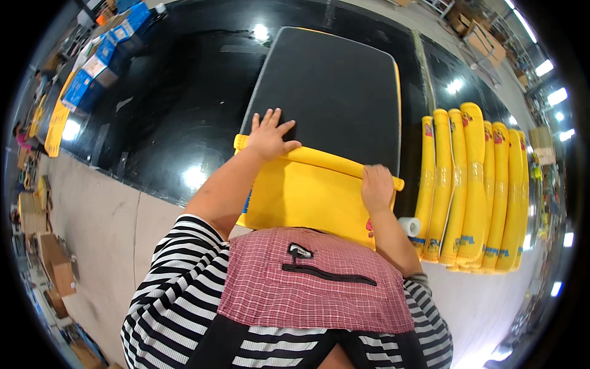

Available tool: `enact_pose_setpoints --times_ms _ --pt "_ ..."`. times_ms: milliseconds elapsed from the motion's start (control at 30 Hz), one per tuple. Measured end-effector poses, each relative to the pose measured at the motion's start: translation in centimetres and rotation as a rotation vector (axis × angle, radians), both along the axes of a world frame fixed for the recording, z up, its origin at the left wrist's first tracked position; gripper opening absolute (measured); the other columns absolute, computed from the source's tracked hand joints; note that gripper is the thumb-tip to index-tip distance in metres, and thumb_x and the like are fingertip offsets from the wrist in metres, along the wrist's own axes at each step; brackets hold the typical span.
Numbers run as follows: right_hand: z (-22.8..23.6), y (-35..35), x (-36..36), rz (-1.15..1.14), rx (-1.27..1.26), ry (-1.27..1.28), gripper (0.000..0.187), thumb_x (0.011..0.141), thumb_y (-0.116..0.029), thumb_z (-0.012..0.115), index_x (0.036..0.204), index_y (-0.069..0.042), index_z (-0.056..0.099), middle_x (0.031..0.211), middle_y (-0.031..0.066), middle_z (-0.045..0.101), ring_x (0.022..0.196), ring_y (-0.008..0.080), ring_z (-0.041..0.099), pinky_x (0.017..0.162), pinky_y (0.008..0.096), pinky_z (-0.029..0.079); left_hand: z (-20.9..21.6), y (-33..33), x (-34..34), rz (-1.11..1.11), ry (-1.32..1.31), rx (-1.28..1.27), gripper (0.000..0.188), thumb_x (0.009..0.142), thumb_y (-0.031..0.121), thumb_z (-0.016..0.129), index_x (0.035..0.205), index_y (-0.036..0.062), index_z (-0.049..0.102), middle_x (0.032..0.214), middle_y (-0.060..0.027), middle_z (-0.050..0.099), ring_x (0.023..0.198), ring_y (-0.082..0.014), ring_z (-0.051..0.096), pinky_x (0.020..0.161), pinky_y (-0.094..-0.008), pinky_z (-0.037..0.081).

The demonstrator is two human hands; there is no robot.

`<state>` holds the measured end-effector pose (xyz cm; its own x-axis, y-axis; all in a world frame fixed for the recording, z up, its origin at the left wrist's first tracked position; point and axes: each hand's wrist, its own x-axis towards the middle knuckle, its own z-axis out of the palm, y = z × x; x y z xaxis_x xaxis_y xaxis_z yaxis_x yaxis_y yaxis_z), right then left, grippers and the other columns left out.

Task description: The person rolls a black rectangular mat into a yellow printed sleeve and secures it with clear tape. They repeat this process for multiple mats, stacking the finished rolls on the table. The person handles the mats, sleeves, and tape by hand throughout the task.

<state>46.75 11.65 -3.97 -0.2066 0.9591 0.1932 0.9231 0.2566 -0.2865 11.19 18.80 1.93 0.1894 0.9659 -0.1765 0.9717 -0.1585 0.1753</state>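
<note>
A large mat with a black backing [332,86] lies on the dark table in front of me. Its near edge is turned over into a narrow yellow roll [322,161], and a flat yellow part [301,197] with printing hangs toward my body. My left hand [268,136] lies with fingers spread across the left of the roll and onto the black backing. Near the right end, my right hand [377,186] is closed over the roll, its fingertips partly hidden. Beside my right wrist stands a roll of clear tape [409,226].
Several rolled yellow mats [470,184] wrapped with clear tape lie side by side at the right. Blue boxes [78,88] line the far left of the glossy black table [166,111]. Brown cartons [56,264] stand on the left, beyond the pale floor [101,215].
</note>
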Motion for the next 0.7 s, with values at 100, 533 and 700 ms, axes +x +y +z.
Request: enact_pose_setpoints --times_ms 100,533,700 --pt "0.3 -4.2 -1.9 -0.015 0.060 -0.072 0.060 0.094 -0.026 0.068 0.147 -0.006 0.051 0.154 0.0201 0.046 0.146 0.0393 0.038 0.122 0.0519 0.028 -1.1 -0.8 -0.1 -0.006 -0.004 0.045 0.070 0.098 0.068 0.051 0.157 0.0281 0.048 0.172 -0.0147 0.022 0.161 -0.0311 0.014 0.129 -0.0529 0.005" --pt "0.2 0.5 -2.0 0.027 0.077 -0.084 0.073 0.098 -0.039 0.063 0.158 -0.007 0.038 0.167 0.0204 0.030 0.158 0.0412 0.018 0.127 0.0591 0.005 -3.3 -6.6 1.7 -0.030 -0.115 0.257 0.081 0.097 0.056 0.059 0.158 0.0067 0.038 0.164 -0.0168 0.036 0.156 -0.0353 0.026 0.125 -0.0620 0.014" --pt "1.3 10.0 -1.3 -0.005 0.178 -0.152 0.056 0.104 -0.041 0.055 0.152 -0.013 0.048 0.166 0.0181 0.034 0.156 0.0370 0.024 0.127 0.0568 0.013 -0.8 3.6 2.9 0.025 -0.011 0.067 0.091 0.098 0.071 0.048 0.165 0.0145 0.026 0.173 -0.0143 0.017 0.161 -0.0337 0.009 0.125 -0.0659 0.004"
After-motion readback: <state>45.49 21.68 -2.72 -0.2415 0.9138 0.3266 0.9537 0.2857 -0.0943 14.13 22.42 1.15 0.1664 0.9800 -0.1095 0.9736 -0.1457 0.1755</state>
